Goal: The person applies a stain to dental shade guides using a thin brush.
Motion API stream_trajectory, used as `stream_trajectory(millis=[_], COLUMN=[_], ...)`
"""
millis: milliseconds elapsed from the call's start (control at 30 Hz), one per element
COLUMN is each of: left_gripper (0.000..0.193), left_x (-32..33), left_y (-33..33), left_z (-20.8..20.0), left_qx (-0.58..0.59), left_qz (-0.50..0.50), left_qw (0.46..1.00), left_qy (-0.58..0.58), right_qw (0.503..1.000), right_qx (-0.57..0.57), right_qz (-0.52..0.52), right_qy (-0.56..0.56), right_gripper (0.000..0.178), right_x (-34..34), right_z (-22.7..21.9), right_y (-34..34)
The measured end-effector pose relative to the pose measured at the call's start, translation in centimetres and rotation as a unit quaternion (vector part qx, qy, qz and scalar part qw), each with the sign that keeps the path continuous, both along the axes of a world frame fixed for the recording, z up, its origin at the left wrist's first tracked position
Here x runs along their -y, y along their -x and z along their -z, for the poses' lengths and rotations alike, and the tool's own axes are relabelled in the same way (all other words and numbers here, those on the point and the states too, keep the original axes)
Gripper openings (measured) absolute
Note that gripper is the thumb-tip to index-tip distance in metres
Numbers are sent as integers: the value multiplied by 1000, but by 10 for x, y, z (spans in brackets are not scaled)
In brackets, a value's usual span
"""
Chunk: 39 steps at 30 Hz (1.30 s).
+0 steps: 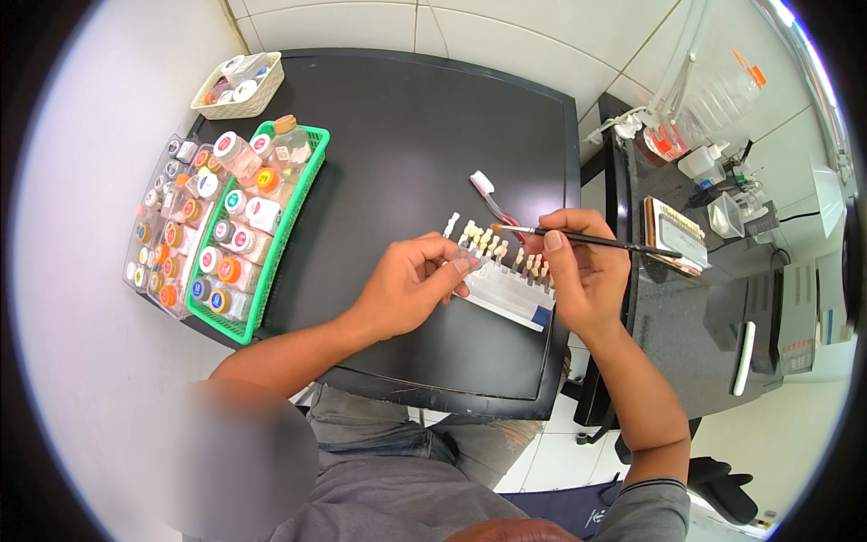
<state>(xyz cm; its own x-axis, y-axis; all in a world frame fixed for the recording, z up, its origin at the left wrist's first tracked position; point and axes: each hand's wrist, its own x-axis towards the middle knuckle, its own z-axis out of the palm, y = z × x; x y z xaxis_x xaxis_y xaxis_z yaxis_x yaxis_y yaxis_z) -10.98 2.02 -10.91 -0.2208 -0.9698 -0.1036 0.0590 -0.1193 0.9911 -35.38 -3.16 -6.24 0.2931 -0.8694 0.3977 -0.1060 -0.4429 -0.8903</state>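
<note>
My left hand (406, 287) is closed, thumb and forefinger pinched on what looks like a dental shade tab, mostly covered by the fingertips. In my right hand (591, 271) is a thin dark-handled paintbrush (623, 242), held like a pen. Its brown tip points left, just above the tooth-shaped tabs. Beneath both hands lies a silvery-white shade guide holder (501, 298) with several tooth-coloured tabs (519, 260) along its far edge. A toothbrush (488, 190) with white bristles and a red handle rests beyond it, its lower end near the brush.
A green basket (262, 303) of capped jars stands on the left of the black table (406, 117), beside a clear organizer (153, 221) with more jars. A cream basket (237, 86) sits at the far left corner. On the right, a dark counter (673, 312) carries another shade guide (677, 230).
</note>
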Motion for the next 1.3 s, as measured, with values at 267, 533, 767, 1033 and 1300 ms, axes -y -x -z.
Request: stream_trajectory(millis=[267, 533, 767, 1033, 1300], left_gripper=[26, 25, 24, 21, 19], left_x=[-1, -2, -2, -2, -3], left_y=[-3, -4, -3, 0, 4], left_z=[0, 1, 0, 0, -1], left_qx=[1, 2, 5, 6, -24], left_qz=[-5, 4, -2, -1, -13], left_qw=[1000, 1000, 1000, 1000, 999], left_qy=[23, 14, 19, 22, 29], right_qw=[996, 1000, 998, 996, 994], right_qx=[0, -16, -60, -53, -52], right_qz=[-27, -12, -1, 25, 31], right_qy=[-85, -22, 30, 74, 92], right_gripper=[17, 15, 11, 11, 12], right_x=[-1, -2, -3, -3, -4], right_z=[1, -1, 3, 3, 3], right_y=[-3, -2, -3, -4, -6])
